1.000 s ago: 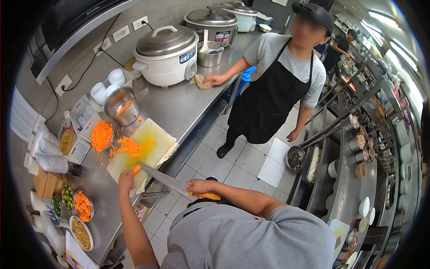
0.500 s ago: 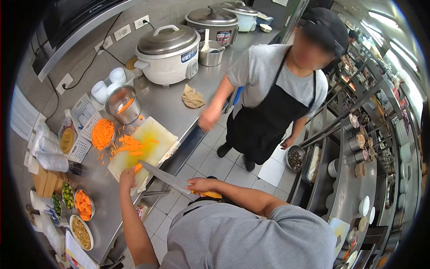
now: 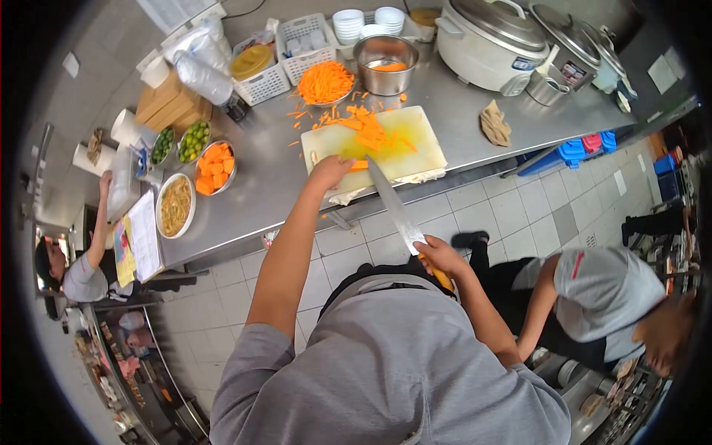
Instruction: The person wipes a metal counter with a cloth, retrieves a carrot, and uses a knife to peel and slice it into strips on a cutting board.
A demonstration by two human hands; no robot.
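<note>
Stainless steel counter [image 3: 475, 126] now fills the upper frame, the view having swung; left hand [image 3: 330, 172] still pins an orange carrot piece [image 3: 359, 165] on the pale cutting board [image 3: 415, 152]; right hand [image 3: 439, 256] keeps gripping the yellow-handled chef's knife [image 3: 393, 205], lifted off the board toward frame centre; slicing is paused.

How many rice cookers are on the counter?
3: one white rice cooker beside the steel pot, a steel one right of it, a third partly hidden behind that.

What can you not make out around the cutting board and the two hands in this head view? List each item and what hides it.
- Carrot piece under the left hand: covered by the fingers.
- Knife handle: mostly wrapped by the right hand.
- Cutting board near edge: partly hidden by the left hand and the blade.
- Steel bowl contents: too small to tell.
</note>
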